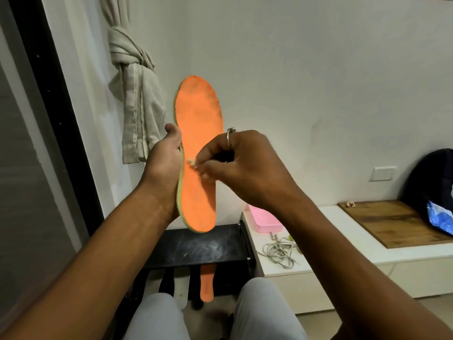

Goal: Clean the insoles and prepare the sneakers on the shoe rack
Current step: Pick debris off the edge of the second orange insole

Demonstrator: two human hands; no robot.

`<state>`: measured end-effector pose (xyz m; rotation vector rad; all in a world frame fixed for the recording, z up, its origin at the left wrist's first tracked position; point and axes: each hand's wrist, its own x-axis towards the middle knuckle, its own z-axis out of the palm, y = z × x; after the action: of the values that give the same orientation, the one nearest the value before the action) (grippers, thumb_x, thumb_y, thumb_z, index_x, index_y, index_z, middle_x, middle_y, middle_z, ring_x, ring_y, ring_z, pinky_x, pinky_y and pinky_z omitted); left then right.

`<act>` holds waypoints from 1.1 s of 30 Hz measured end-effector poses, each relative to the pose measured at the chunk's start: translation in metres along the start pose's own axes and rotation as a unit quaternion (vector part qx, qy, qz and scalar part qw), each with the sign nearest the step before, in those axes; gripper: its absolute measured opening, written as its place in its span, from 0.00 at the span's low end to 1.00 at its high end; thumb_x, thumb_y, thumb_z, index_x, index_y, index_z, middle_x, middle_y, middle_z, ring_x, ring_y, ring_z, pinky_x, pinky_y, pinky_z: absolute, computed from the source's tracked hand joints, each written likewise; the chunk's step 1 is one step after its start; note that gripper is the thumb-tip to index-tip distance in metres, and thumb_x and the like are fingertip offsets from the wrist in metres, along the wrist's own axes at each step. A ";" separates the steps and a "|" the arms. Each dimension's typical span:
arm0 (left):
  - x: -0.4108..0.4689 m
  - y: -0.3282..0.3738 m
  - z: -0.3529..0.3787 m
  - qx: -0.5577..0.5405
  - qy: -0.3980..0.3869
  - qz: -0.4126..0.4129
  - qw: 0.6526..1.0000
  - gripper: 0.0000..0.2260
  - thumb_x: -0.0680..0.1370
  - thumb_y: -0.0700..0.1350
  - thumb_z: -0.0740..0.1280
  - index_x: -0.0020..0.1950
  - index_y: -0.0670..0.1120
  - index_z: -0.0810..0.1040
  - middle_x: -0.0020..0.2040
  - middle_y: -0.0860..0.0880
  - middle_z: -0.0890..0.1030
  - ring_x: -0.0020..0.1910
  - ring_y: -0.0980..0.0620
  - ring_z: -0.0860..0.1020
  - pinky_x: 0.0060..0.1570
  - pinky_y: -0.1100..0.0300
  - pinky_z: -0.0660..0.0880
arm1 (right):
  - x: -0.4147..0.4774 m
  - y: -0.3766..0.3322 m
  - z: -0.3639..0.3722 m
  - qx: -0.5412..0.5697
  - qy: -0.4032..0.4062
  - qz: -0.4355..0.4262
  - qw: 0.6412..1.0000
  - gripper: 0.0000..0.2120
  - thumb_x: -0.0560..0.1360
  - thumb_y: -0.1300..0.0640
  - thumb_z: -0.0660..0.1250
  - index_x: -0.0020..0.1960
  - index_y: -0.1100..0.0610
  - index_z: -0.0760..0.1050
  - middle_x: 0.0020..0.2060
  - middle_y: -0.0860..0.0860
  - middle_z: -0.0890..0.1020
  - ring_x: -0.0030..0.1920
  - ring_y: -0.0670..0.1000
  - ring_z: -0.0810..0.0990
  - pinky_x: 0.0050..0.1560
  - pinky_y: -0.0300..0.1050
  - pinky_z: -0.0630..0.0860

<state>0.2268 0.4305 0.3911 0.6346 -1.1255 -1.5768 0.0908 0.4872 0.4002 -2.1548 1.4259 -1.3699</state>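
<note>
I hold an orange insole (199,119) upright in front of me, toe end up. My left hand (164,165) grips its left edge around the middle. My right hand (241,165) pinches a small pale wad (191,163) in its fingertips and holds it against the insole's orange face near the middle. A ring sits on one finger of that hand. A second orange insole (206,283) sticks out below the black top of the shoe rack (208,246), beside a white insole (182,288).
A white low cabinet (313,261) at the right carries a pink box (266,220), a tangle of grey laces (279,251) and a wooden board (392,222). A dark bag (431,177) leans on the wall. A knotted curtain (133,94) hangs at the left. My knees are below.
</note>
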 end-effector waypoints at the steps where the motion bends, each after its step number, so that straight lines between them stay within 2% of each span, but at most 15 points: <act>1: -0.003 0.000 0.003 -0.011 -0.016 -0.011 1.000 0.26 0.86 0.60 0.47 0.66 0.45 0.78 0.52 0.46 0.86 0.50 0.49 0.86 0.45 0.57 0.82 | 0.002 0.004 0.002 -0.045 0.045 -0.021 0.998 0.03 0.74 0.63 0.75 0.46 0.56 0.86 0.38 0.46 0.85 0.38 0.44 0.84 0.46 0.45 0.82; 3: -0.005 -0.003 0.005 -0.022 -0.029 -0.012 0.999 0.28 0.86 0.60 0.46 0.68 0.45 0.76 0.56 0.44 0.86 0.54 0.47 0.85 0.48 0.55 0.82 | 0.002 0.007 0.006 -0.108 0.079 -0.050 0.990 0.05 0.74 0.63 0.74 0.46 0.55 0.86 0.40 0.46 0.85 0.38 0.42 0.82 0.45 0.41 0.80; 6: -0.003 -0.004 0.005 -0.031 -0.026 -0.011 0.999 0.28 0.86 0.60 0.46 0.69 0.44 0.76 0.58 0.43 0.85 0.55 0.46 0.85 0.48 0.53 0.82 | 0.000 0.001 0.006 -0.146 0.031 -0.039 0.988 0.07 0.75 0.64 0.72 0.46 0.54 0.86 0.41 0.46 0.86 0.39 0.43 0.83 0.45 0.38 0.79; 9: -0.003 -0.001 0.002 -0.023 -0.016 -0.022 0.999 0.28 0.86 0.62 0.47 0.68 0.45 0.77 0.55 0.44 0.86 0.51 0.46 0.86 0.43 0.54 0.82 | -0.001 -0.005 -0.007 -0.073 -0.061 0.024 0.995 0.06 0.74 0.66 0.72 0.43 0.57 0.85 0.35 0.48 0.86 0.36 0.44 0.84 0.42 0.39 0.81; 11: -0.002 0.000 0.000 -0.015 -0.009 -0.011 1.000 0.28 0.86 0.62 0.48 0.67 0.45 0.78 0.53 0.45 0.86 0.49 0.46 0.86 0.42 0.54 0.82 | -0.001 -0.006 -0.015 -0.001 -0.093 0.049 0.994 0.05 0.73 0.67 0.73 0.43 0.59 0.85 0.34 0.51 0.86 0.35 0.47 0.85 0.41 0.37 0.80; 14: -0.005 0.000 0.004 -0.044 -0.003 0.014 0.999 0.27 0.86 0.61 0.48 0.56 0.45 0.81 0.47 0.45 0.87 0.43 0.48 0.87 0.37 0.56 0.83 | 0.001 -0.001 -0.010 0.021 -0.043 0.044 0.998 0.04 0.73 0.66 0.74 0.45 0.59 0.85 0.34 0.50 0.86 0.36 0.47 0.85 0.45 0.39 0.82; 16: -0.007 -0.002 0.009 -0.069 -0.004 0.005 0.998 0.26 0.85 0.60 0.51 0.53 0.44 0.82 0.46 0.44 0.87 0.41 0.48 0.87 0.37 0.55 0.83 | 0.003 0.002 -0.001 0.015 0.003 0.037 0.999 0.04 0.74 0.65 0.74 0.46 0.58 0.85 0.34 0.48 0.85 0.36 0.46 0.85 0.47 0.41 0.84; 18: -0.009 -0.004 0.014 -0.084 -0.029 -0.020 0.996 0.25 0.85 0.60 0.53 0.56 0.44 0.82 0.48 0.43 0.87 0.42 0.46 0.86 0.39 0.53 0.84 | 0.005 0.004 0.002 0.027 0.041 0.039 0.998 0.02 0.75 0.64 0.74 0.46 0.59 0.84 0.35 0.50 0.85 0.35 0.47 0.85 0.40 0.45 0.85; 20: -0.010 -0.009 0.018 -0.082 -0.070 -0.045 0.993 0.27 0.84 0.61 0.51 0.65 0.45 0.79 0.55 0.43 0.85 0.50 0.45 0.85 0.45 0.47 0.83 | 0.004 0.006 0.000 0.045 0.070 0.060 0.995 0.01 0.76 0.63 0.73 0.46 0.60 0.83 0.35 0.52 0.84 0.34 0.49 0.85 0.33 0.47 0.84; 23: -0.006 -0.018 0.018 -0.067 -0.091 -0.055 0.992 0.30 0.84 0.64 0.45 0.72 0.48 0.75 0.63 0.44 0.83 0.60 0.44 0.82 0.54 0.40 0.80 | 0.003 0.006 -0.003 0.048 0.062 0.088 0.993 0.01 0.77 0.64 0.72 0.47 0.61 0.83 0.38 0.53 0.84 0.35 0.50 0.86 0.30 0.48 0.84; 26: -0.004 -0.018 0.016 -0.072 -0.064 -0.052 0.994 0.32 0.85 0.63 0.43 0.69 0.46 0.77 0.59 0.43 0.85 0.56 0.44 0.84 0.50 0.46 0.82 | 0.004 0.005 -0.008 0.030 -0.016 0.079 0.996 0.03 0.75 0.66 0.73 0.46 0.60 0.84 0.38 0.52 0.86 0.37 0.50 0.86 0.37 0.47 0.85; 28: -0.002 -0.016 0.014 -0.060 -0.041 -0.049 0.996 0.32 0.85 0.63 0.44 0.64 0.45 0.79 0.53 0.44 0.86 0.48 0.45 0.86 0.47 0.52 0.80 | 0.003 0.003 -0.016 0.058 -0.097 0.076 0.991 0.04 0.74 0.67 0.75 0.45 0.60 0.85 0.37 0.51 0.86 0.37 0.47 0.86 0.39 0.39 0.82; 30: 0.000 -0.015 0.011 -0.043 -0.029 -0.048 0.997 0.32 0.84 0.64 0.45 0.60 0.44 0.81 0.46 0.44 0.86 0.39 0.45 0.83 0.42 0.55 0.74 | 0.002 0.001 -0.020 0.057 -0.142 0.070 0.986 0.04 0.73 0.65 0.76 0.45 0.58 0.86 0.37 0.49 0.87 0.36 0.44 0.84 0.39 0.35 0.78; 31: 0.000 -0.015 0.011 -0.050 -0.028 -0.046 0.997 0.32 0.84 0.64 0.45 0.59 0.45 0.81 0.45 0.44 0.86 0.39 0.45 0.83 0.40 0.56 0.74 | 0.002 0.002 -0.019 0.046 -0.127 0.063 0.989 0.04 0.73 0.65 0.76 0.45 0.57 0.86 0.37 0.49 0.87 0.36 0.44 0.84 0.39 0.36 0.79; 33: -0.001 -0.016 0.013 -0.081 -0.038 -0.042 0.995 0.29 0.85 0.63 0.46 0.62 0.45 0.79 0.48 0.44 0.86 0.42 0.47 0.85 0.40 0.57 0.80 | 0.003 0.005 -0.009 0.035 -0.043 0.041 0.998 0.04 0.74 0.66 0.75 0.45 0.59 0.85 0.35 0.50 0.86 0.36 0.47 0.85 0.40 0.41 0.83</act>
<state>0.2096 0.4358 0.3822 0.5243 -1.0247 -1.7577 0.0806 0.4852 0.4039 -2.0621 1.3979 -1.2621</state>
